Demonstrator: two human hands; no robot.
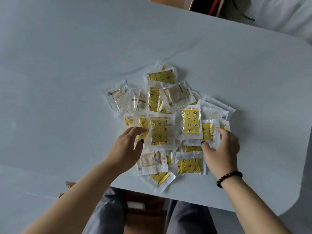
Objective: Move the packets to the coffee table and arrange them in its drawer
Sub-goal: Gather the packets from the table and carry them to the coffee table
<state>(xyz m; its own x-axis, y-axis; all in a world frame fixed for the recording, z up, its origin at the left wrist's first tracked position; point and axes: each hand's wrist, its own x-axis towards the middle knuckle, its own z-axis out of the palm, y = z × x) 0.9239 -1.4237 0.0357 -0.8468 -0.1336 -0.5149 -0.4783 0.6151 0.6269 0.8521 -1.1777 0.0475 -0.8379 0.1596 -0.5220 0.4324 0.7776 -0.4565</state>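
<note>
Several clear plastic packets (174,97), some showing yellow patterned contents and some showing pale labelled backs, lie in a loose overlapping heap on a white table (67,73). My left hand (125,147) rests at the heap's left side, fingers curled around the edge of a yellow packet (158,132). My right hand (221,149), with a dark bead bracelet on the wrist, is at the heap's right side, thumb and fingers pinching a small yellow packet (208,132). No drawer is in view.
The table's near edge (185,200) runs just in front of the heap, with my knees in grey trousers (109,217) below it. A wooden item with a dark opening (202,4) and white fabric (278,14) lie beyond the far right corner.
</note>
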